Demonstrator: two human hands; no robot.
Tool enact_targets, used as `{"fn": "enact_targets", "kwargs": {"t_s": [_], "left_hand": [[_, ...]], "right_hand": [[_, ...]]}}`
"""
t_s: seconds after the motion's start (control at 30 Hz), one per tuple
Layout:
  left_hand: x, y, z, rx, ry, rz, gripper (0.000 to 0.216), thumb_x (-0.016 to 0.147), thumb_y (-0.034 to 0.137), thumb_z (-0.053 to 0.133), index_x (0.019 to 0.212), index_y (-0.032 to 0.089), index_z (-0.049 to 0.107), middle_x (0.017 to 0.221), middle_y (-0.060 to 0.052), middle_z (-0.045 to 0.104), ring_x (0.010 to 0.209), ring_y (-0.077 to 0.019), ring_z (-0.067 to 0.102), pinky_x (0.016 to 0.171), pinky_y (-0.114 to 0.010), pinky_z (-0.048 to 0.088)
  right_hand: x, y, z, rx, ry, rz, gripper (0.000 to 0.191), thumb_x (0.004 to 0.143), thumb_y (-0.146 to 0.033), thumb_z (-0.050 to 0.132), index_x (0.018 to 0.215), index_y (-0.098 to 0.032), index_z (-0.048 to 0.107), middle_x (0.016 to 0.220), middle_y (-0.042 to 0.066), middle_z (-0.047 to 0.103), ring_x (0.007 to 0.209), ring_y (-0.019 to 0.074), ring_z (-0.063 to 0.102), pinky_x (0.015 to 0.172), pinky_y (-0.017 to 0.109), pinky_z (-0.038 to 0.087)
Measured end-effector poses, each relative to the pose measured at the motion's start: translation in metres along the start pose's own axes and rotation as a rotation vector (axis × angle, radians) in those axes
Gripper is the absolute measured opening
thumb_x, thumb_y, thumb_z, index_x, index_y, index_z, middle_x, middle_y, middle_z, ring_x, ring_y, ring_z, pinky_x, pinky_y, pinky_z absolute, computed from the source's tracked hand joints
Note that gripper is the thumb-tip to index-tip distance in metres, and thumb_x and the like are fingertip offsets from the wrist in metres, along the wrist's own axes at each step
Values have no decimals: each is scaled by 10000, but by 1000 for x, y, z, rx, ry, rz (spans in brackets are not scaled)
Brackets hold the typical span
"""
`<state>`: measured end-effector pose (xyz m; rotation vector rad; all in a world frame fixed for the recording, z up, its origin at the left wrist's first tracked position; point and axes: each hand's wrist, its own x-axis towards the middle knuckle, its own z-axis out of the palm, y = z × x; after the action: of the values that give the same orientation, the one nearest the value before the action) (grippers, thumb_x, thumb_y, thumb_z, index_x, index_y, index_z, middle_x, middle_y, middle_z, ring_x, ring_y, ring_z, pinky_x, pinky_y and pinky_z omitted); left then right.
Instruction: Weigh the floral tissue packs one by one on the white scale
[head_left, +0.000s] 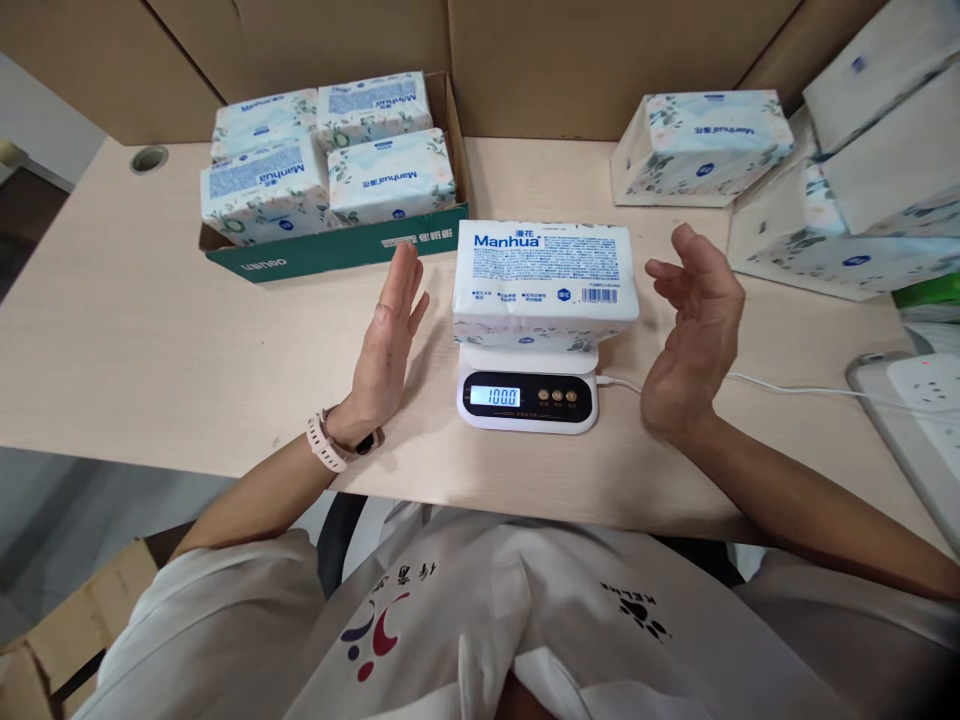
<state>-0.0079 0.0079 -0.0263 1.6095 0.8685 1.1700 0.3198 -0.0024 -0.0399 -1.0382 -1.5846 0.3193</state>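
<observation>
A pack of tissues (544, 285) with blue print rests on the white digital scale (529, 400), whose lit display seems to read 100.0. Left of the pack, my left hand (386, 345) is held upright with straight fingers, apart from it and holding nothing. On the other side my right hand (697, 330) stands open, fingers slightly curled, also clear of the pack. A watch with a pale strap (328, 440) is on my left wrist.
A green cardboard box (337, 245) with several tissue packs stands at the back left. One more pack (701, 150) and a stack of packs (847, 220) are at the right. A white cable (787, 387) runs from the scale toward a power strip (930, 385).
</observation>
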Motion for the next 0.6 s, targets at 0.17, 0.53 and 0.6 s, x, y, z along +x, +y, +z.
{"fn": "enact_targets", "kwargs": {"t_s": [0.17, 0.53, 0.6], "left_hand": [[-2, -1, 1, -23, -19, -8, 697, 1051, 845, 262, 1680, 559, 353, 1854, 176, 160, 1755, -352, 13, 1426, -642, 209], [-1, -1, -4, -26, 26, -63, 695, 1048, 844, 310, 1654, 523, 424, 1837, 97, 284, 1740, -390, 165, 1390, -675, 285], [-1, -1, -4, -22, 37, -65, 705, 1042, 852, 314, 1652, 518, 427, 1836, 90, 290, 1739, -393, 168, 1393, -674, 277]], "right_hand": [[-1, -1, 0, -32, -4, 20, 654, 1074, -665, 235, 1645, -415, 432, 1713, 29, 492, 1447, 355, 639, 1221, 694, 477], [-1, 1, 3, 0, 25, -35, 617, 1095, -603, 254, 1652, -422, 449, 1729, 13, 479, 1444, 337, 634, 1214, 653, 504], [-1, -1, 3, -1, 37, -49, 602, 1102, -576, 261, 1650, -427, 460, 1728, 8, 480, 1436, 334, 635, 1226, 663, 481]]}}
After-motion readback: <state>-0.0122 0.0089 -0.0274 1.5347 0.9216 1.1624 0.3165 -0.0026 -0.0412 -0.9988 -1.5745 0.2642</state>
